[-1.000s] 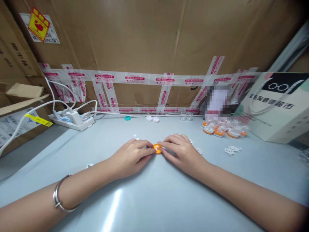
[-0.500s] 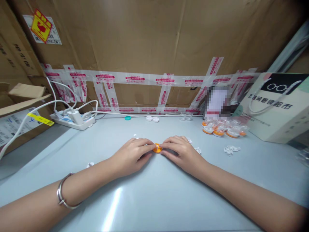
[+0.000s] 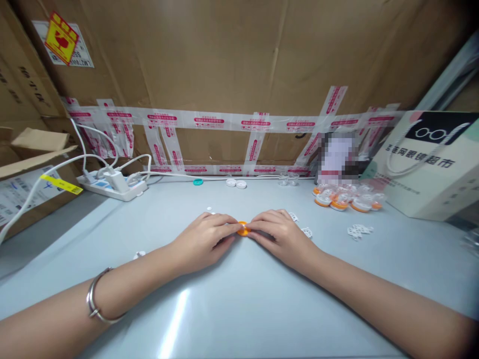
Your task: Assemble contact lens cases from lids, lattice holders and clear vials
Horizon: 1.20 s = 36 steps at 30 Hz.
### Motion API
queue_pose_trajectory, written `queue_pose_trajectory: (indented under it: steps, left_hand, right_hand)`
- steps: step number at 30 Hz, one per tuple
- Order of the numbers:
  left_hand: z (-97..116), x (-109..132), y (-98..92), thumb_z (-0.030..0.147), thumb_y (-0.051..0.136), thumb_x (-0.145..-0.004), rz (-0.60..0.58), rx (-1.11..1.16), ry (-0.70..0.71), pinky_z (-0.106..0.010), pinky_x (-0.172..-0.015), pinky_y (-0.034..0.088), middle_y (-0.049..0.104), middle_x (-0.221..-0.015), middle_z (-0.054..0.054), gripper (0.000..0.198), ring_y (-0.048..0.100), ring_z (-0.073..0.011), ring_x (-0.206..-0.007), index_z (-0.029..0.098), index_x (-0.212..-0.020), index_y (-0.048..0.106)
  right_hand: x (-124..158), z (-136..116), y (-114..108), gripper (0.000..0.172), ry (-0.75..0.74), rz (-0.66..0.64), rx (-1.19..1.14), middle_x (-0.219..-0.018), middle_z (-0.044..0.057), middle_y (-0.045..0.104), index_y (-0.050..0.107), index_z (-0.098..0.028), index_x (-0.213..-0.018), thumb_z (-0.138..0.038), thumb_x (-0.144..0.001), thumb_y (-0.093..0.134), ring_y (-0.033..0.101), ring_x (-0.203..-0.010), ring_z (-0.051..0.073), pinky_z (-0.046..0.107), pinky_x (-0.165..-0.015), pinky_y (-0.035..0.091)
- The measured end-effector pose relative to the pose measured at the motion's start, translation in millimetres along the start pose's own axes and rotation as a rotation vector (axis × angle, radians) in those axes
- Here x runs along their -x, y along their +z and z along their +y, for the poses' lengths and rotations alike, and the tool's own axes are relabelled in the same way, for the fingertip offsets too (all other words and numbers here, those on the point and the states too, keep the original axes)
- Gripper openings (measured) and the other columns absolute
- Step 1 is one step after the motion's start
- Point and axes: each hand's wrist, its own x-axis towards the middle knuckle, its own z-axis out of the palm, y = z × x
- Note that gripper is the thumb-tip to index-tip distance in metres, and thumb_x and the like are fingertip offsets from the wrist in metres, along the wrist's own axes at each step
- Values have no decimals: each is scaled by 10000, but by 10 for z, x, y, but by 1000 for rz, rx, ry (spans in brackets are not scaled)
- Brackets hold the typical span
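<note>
A small orange disc (image 3: 243, 230) lies on the pale grey table (image 3: 239, 309) between my two hands. My left hand (image 3: 204, 241) rests on the table with its fingers curled, fingertips pinching the disc's left edge. My right hand (image 3: 279, 234) mirrors it, fingers pressed together on the disc's right edge. Most of the disc is hidden under the fingertips. A metal bangle (image 3: 95, 304) sits on my left wrist.
Several orange-and-clear parts (image 3: 346, 198) cluster at the back right. Small white pieces (image 3: 359, 231) lie to the right of my right hand. A power strip (image 3: 112, 187) with cables sits back left. A teal ring (image 3: 198, 182), white caps (image 3: 236, 183), a printed bag (image 3: 430, 159) and cardboard walls surround the table.
Both hands' fingertips have closed in a little tighter over the orange disc, covering more of it. Otherwise hands stay in place.
</note>
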Motion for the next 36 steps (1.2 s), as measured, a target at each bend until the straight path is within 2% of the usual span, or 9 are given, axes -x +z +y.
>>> queue_pose_trajectory:
  steps: [9, 36]
  left_hand:
    - [14, 2, -1, 172, 379, -901, 12, -11, 17, -329, -828, 412, 621, -1078, -48, 290, 576, -169, -966, 225, -1129, 552]
    - [1, 4, -6, 175, 385, -900, -9, -25, 11, -342, -831, 412, 616, -1074, -54, 314, 576, -174, -950, 229, -1172, 532]
  right_hand:
    - [0, -22, -22, 173, -53, 9, 67, -874, 23, 669, 650, -238, -955, -262, -880, 496, 579, -836, 147, 305, -741, 329]
    - [-6, -14, -8, 202, -42, -6, 46, -863, 33, 666, 658, -257, -996, -273, -879, 494, 580, -823, 158, 314, -738, 355]
